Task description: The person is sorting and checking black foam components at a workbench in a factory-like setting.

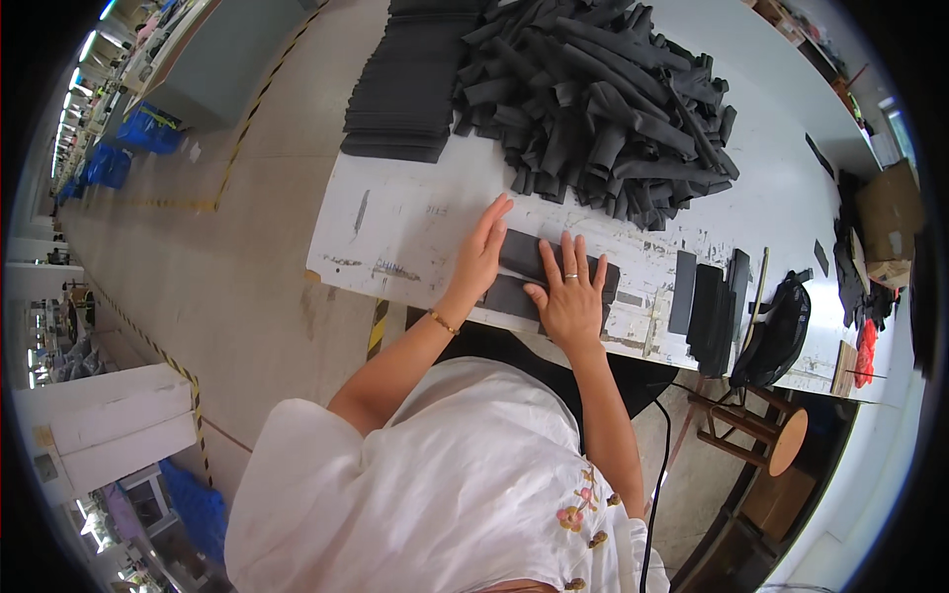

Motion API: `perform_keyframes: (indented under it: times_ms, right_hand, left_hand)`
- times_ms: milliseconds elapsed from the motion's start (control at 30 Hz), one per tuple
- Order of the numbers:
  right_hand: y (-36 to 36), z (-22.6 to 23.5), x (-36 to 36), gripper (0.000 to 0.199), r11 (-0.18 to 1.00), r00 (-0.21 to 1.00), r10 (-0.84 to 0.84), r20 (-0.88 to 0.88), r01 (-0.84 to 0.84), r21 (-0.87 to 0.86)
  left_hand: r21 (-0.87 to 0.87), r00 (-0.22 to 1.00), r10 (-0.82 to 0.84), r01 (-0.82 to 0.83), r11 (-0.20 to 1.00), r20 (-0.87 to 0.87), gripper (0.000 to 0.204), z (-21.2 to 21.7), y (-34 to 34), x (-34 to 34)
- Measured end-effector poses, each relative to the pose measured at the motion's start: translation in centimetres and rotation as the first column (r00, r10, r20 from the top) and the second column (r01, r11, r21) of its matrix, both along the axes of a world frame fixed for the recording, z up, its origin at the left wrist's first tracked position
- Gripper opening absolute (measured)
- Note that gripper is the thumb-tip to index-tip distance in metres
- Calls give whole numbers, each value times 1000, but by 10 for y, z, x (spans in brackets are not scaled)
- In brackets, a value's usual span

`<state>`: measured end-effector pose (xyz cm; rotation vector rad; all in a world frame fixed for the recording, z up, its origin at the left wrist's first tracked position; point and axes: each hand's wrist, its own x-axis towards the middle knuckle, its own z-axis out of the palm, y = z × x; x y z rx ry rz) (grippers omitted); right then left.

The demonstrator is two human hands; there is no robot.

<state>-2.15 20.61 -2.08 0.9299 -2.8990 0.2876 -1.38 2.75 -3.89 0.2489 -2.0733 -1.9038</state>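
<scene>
A: The dark strip (pixel 539 259) is seen lying flat near the front edge of the white table (pixel 405 212), straight ahead of the person. A second dark piece (pixel 509 296) is laid just below it, touching it or nearly so, closer to the table's edge.

B: How are the hands placed?

A: The left hand (pixel 481 252) is spread open, fingers straight and pointing away from the body, and is pressed down at the left end of the strip. A thin bracelet is worn at that wrist. The right hand (pixel 571 296) is also laid open and flat, palm down, over the right part of both pieces, with a ring seen on one finger. Nothing is gripped by either hand; the pieces are only held down.

B: What else is found on the table?

A: A big loose heap of dark strips (pixel 603 99) is piled at the far side, well apart from the hands. To its left a neat stack of flat dark sheets (pixel 405 89) is set. To the right of the hands a few upright-lying dark rectangles (pixel 707 301) are lined up side by side, and beyond them a black bag (pixel 776 331) is hung over the table's edge. A round wooden stool (pixel 781 440) is seen below that corner.

B: Is the strip folded?

A: That cannot be told, as much of it is covered by the right hand.
</scene>
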Motion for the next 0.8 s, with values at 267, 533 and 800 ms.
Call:
perform_keyframes:
  times_ms: [267,533,800]
  right_hand:
    - [9,12,2,63,992,1000,10,-28,-14,-124]
    - [145,-7,-14,31,693,725,-682,-93,601,-399]
    - [151,-15,-35,35,672,655,-740,-151,714,-195]
  left_hand:
    - [123,984,128,-114,986,-121,22,19,-5,-64]
    - [-552,775,-223,-187,813,-591,11,129,32,-163]
    - [-993,915,-401,1,117,-46,21,131,65,-229]
